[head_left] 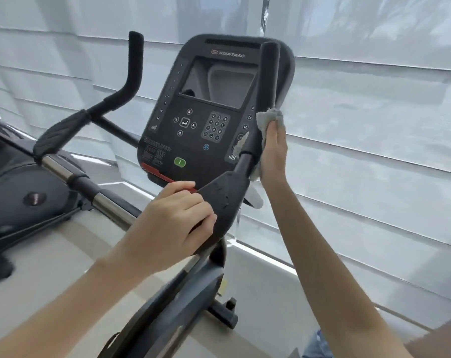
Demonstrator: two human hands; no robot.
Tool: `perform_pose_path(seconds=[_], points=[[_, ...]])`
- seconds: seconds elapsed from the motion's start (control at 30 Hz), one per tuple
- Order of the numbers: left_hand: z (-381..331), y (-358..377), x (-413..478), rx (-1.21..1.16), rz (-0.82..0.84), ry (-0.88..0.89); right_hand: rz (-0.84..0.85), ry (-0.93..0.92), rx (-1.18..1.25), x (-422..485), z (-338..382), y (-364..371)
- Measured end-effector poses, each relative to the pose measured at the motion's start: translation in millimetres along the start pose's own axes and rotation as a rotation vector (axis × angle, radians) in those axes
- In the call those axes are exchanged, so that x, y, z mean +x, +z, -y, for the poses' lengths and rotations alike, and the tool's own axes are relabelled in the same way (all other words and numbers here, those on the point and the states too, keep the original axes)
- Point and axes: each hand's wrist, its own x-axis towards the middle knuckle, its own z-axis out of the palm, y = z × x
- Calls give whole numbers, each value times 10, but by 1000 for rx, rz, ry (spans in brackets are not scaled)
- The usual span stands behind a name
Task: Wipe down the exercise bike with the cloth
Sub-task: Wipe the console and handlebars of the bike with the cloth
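- At the right of the black exercise bike (208, 104), on its padded upright bar (267, 73): crumpled grey cloth (269, 119), pinned flat by R hand (274, 156), fingers straight & together.
- Nearer, L hand (172, 218) w/ fingers curled, gripping the black elbow pad (225, 200).
- Far behind: pale window blinds (374, 125).

We see the cloth (269, 117) mostly hidden under the right hand (273, 156); the frame's left edge cuts off another machine (17, 182); fine print on the console (214, 156) is unreadable.
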Motion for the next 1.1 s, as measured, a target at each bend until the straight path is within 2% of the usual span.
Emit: perform_pose_path(seconds=[0.17, 0.3, 0.43, 0.5, 0.6, 0.67, 0.73, 0.8, 0.87, 1.1], points=[[-35, 21, 14, 80, 0, 3, 132, -163, -102, -262, -29, -101], [-67, 47, 6, 117, -38, -19, 233, -138, -308, -450, -84, -198], [-108, 56, -42, 128, -49, -41, 358, -218, -391, -782, -103, -277], [-134, 49, -37, 151, -42, -48, 409, -200, -342, -787, -61, -391], [-161, 30, -34, 181, -16, -53, 304, -139, -175, -529, 78, -566], [-189, 12, -38, 193, 0, -62, 236, -194, -141, -292, 183, -556], [-221, -2, -37, 200, 26, -69, 292, -263, -213, -81, 201, -432], [-239, -18, -42, 209, 45, -72, 361, -318, -396, 34, 84, -297], [-256, -39, -61, 214, 62, -78, 360, -337, -479, 14, -35, -216], [-311, -82, -73, 220, 114, -68, 357, -448, -392, -483, -76, -196]])
